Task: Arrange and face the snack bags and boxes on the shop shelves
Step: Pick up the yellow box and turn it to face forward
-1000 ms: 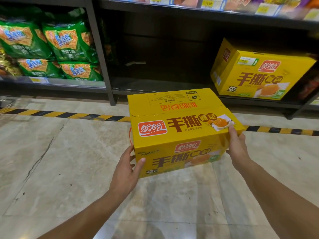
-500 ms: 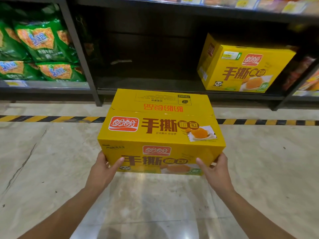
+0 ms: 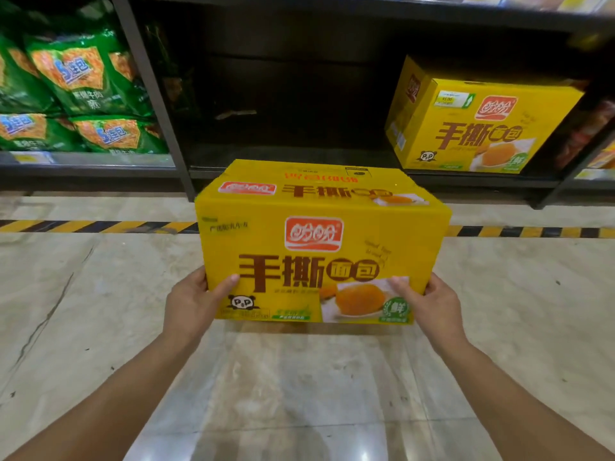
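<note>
I hold a yellow bread box [image 3: 319, 241] in the air above the floor, its printed front face turned toward me. My left hand [image 3: 193, 302] grips its lower left corner, thumb on the front face. My right hand [image 3: 429, 302] grips the lower right corner the same way. A second identical yellow box [image 3: 479, 124] stands on the bottom shelf [image 3: 286, 154] at the right, front facing out. The shelf space left of that box is dark and bare.
Green snack bags [image 3: 76, 91] fill the neighbouring shelf bay at the left. A dark upright post [image 3: 156, 104] separates the two bays. Yellow-and-black tape [image 3: 90, 226] runs along the marble floor before the shelves. An upper shelf with price tags [image 3: 499, 5] overhangs.
The box has tipped so its front face now faces me instead of its top. Both hands shifted to the lower corners, and the box moved closer to the shelf.
</note>
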A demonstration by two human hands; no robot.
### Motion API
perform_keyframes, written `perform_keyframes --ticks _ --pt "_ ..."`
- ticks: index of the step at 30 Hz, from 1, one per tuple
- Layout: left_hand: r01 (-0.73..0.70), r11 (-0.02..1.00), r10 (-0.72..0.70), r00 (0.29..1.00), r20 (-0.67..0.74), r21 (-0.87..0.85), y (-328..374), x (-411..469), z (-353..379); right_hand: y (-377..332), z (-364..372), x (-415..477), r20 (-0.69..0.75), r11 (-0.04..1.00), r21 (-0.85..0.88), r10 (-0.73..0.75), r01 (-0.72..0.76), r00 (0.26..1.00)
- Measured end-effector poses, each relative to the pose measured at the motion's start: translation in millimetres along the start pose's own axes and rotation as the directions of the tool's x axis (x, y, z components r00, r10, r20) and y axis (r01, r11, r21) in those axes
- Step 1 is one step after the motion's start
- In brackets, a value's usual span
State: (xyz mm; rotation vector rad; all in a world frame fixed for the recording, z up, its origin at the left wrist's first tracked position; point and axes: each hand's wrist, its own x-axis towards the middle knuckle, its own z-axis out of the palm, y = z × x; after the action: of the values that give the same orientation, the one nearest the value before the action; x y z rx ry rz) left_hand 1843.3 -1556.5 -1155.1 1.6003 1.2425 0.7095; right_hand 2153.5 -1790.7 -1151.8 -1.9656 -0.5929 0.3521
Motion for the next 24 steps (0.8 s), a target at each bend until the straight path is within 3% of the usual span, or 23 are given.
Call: perform_keyframes --ticks 3,11,24 --pt "-0.071 0.997 0.071 0.997 -0.032 -0.003 20 1 -4 -16 -7 17 -0.049 0.998 0.056 0.002 0.001 0.999" --pt "-0.184 0.976 0.196 0.975 -0.108 0.114 57 42 2 -47 -6 60 0.021 0.985 0.162 -0.068 0.064 0.997" --pt "-0.075 0.997 0.077 0.992 -0.102 0.020 89 93 9 -71 7 119 -0.025 0.997 0.039 -0.060 0.061 0.998"
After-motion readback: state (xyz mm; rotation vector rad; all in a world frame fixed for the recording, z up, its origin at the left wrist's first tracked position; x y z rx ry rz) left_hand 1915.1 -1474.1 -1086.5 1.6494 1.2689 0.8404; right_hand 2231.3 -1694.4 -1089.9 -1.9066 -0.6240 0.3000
